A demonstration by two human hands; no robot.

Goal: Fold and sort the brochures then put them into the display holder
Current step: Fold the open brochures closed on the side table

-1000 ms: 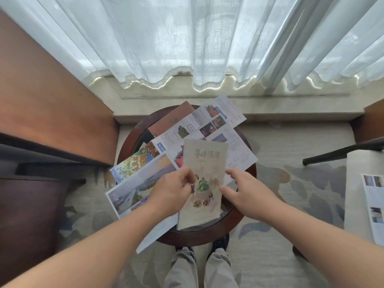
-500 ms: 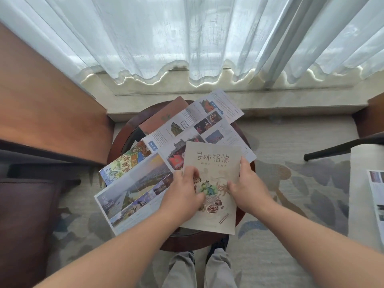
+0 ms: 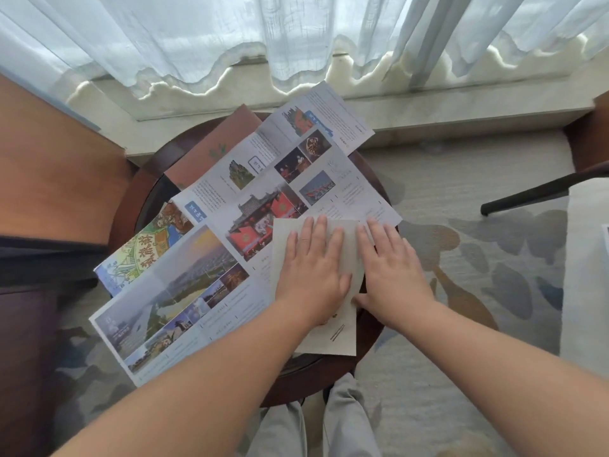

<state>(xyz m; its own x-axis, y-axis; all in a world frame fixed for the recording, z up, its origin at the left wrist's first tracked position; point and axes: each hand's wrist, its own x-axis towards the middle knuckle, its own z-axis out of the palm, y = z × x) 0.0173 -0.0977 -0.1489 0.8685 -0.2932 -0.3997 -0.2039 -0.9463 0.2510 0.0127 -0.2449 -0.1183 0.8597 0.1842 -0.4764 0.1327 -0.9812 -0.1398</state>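
A folded beige brochure (image 3: 339, 334) lies on the round dark wooden table (image 3: 131, 192), at its near right side. My left hand (image 3: 313, 268) presses flat on it with straight fingers. My right hand (image 3: 392, 268) lies flat beside it, over the brochure's right edge, thumb at the paper's side. Several unfolded brochures spread over the table: a landscape photo one (image 3: 171, 298) at the near left, a colourful map one (image 3: 148, 245), a white one with red building pictures (image 3: 257, 206), and a brown one (image 3: 214, 143) at the back. No display holder is in sight.
A wooden desk (image 3: 49, 166) stands at the left. Sheer white curtains (image 3: 296, 34) hang over a sill behind the table. A dark chair leg (image 3: 540, 189) and a pale surface (image 3: 586, 258) are at the right. Patterned carpet lies below; my knees (image 3: 316, 423) are under the table's edge.
The beige brochure, held up in both hands a second ago, now lies face down on the table. Both hands went from gripping it to pressing flat on it.
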